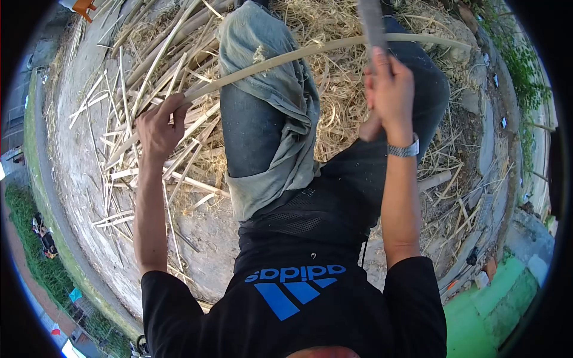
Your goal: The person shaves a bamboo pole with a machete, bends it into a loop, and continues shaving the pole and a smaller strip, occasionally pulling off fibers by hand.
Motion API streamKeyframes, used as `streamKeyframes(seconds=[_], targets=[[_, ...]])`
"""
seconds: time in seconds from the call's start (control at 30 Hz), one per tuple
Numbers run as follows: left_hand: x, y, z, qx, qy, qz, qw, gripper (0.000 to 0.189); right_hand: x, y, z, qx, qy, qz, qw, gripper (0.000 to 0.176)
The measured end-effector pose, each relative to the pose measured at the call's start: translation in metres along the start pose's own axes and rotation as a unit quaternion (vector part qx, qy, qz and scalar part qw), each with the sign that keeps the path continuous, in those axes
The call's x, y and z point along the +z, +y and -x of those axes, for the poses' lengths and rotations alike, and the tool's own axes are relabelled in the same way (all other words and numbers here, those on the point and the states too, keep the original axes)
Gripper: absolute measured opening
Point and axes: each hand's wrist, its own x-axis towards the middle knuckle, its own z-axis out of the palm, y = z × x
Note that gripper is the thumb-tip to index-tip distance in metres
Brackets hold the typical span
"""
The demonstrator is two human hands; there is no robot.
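Observation:
A long pale strip, which looks like split bamboo, runs across both thighs, over a grey-green cloth on one knee. My left hand is closed round the strip's left end. In my right hand is a knife with a wooden handle. Its blade is blurred, points away from me and crosses the strip near the right knee. The fingertips of my right hand lie just below the strip.
Pale shavings cover the ground between and beyond the legs. Loose split sticks and longer poles are heaped at the left. A short cut piece lies right of the right wrist. An orange object stands at the upper left.

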Motion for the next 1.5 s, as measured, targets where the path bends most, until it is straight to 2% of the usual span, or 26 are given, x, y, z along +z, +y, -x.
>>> streamKeyframes(seconds=[0.07, 0.13, 0.2, 0.27, 0.3, 0.37, 0.4, 0.5, 0.6, 0.67, 0.83, 0.9, 0.93, 1.0, 1.13, 1.17, 1.2, 1.27, 1.33, 1.47, 1.5], targets=[[0.003, 0.010, -0.002, -0.004, -0.009, 0.001, 1.000, 0.012, -0.010, 0.011, -0.020, -0.010, 0.057, -0.092, 0.994, 0.050], [0.003, 0.032, -0.014, -0.025, -0.026, 0.004, 0.999, 0.012, 0.025, 0.009, -0.003, 0.012, 0.037, -0.019, 0.999, 0.050], [-0.008, 0.056, -0.030, -0.030, -0.037, -0.025, 0.999, 0.012, 0.080, 0.024, 0.034, -0.107, -0.056, 0.049, 0.991, 0.049], [-0.007, 0.059, -0.029, -0.053, -0.058, 0.005, 0.997, 0.011, 0.095, 0.008, 0.061, -0.129, -0.164, 0.051, 0.977, 0.048], [-0.001, 0.056, -0.025, -0.057, -0.057, 0.050, 0.995, 0.012, 0.091, 0.003, 0.061, -0.131, -0.166, 0.050, 0.976, 0.048], [0.003, 0.050, -0.016, -0.055, -0.043, 0.053, 0.996, 0.013, 0.077, -0.007, 0.052, -0.120, -0.161, 0.023, 0.979, 0.044], [0.002, 0.048, -0.014, -0.054, -0.035, 0.061, 0.996, 0.015, 0.067, -0.004, 0.044, -0.158, -0.099, 0.024, 0.982, 0.043], [-0.011, 0.048, -0.007, -0.086, -0.067, 0.104, 0.989, 0.015, 0.021, -0.001, 0.021, -0.104, -0.032, 0.025, 0.994, 0.033], [-0.020, 0.048, 0.000, -0.120, -0.087, 0.158, 0.976, 0.017, -0.003, -0.003, 0.012, -0.108, -0.021, 0.017, 0.994, 0.026], [-0.029, 0.049, -0.001, -0.116, -0.097, 0.091, 0.984, 0.017, -0.006, -0.006, 0.013, -0.091, -0.022, 0.028, 0.995, 0.023], [-0.053, 0.028, 0.008, -0.196, -0.145, -0.009, 0.970, 0.027, -0.006, 0.001, 0.009, -0.065, -0.013, 0.040, 0.997, 0.024], [-0.057, 0.026, 0.012, -0.169, -0.120, 0.078, 0.975, 0.027, -0.007, -0.001, 0.010, -0.038, 0.021, 0.084, 0.996, 0.033], [-0.057, 0.026, 0.015, -0.170, -0.120, 0.077, 0.975, 0.027, -0.012, 0.002, 0.007, -0.037, 0.019, 0.084, 0.996, 0.033], [-0.056, 0.025, 0.020, -0.214, -0.108, 0.095, 0.966, 0.024, -0.024, 0.008, -0.002, -0.090, 0.028, 0.184, 0.978, 0.041], [-0.044, 0.047, 0.015, -0.178, -0.068, 0.057, 0.980, 0.020, -0.009, 0.011, -0.005, -0.045, 0.055, 0.157, 0.985, 0.049], [-0.030, 0.054, 0.014, -0.143, -0.026, 0.067, 0.987, 0.016, 0.005, 0.010, 0.002, -0.011, 0.031, 0.110, 0.993, 0.052], [-0.021, 0.063, 0.010, -0.108, 0.014, 0.076, 0.991, 0.012, 0.022, 0.021, 0.007, -0.039, 0.010, 0.106, 0.993, 0.051], [-0.021, 0.091, -0.007, -0.149, 0.017, 0.040, 0.988, 0.014, 0.060, 0.015, 0.037, -0.168, -0.041, 0.142, 0.975, 0.045], [-0.017, 0.103, -0.018, -0.177, -0.006, 0.028, 0.984, 0.014, 0.082, 0.010, 0.061, -0.234, -0.108, 0.116, 0.959, 0.042], [-0.002, 0.105, -0.019, -0.195, 0.013, 0.067, 0.978, 0.016, 0.074, -0.014, 0.052, -0.241, -0.115, 0.172, 0.948, 0.041], [-0.002, 0.106, -0.019, -0.208, 0.009, 0.042, 0.977, 0.016, 0.068, -0.014, 0.040, -0.210, -0.075, 0.151, 0.963, 0.041]])
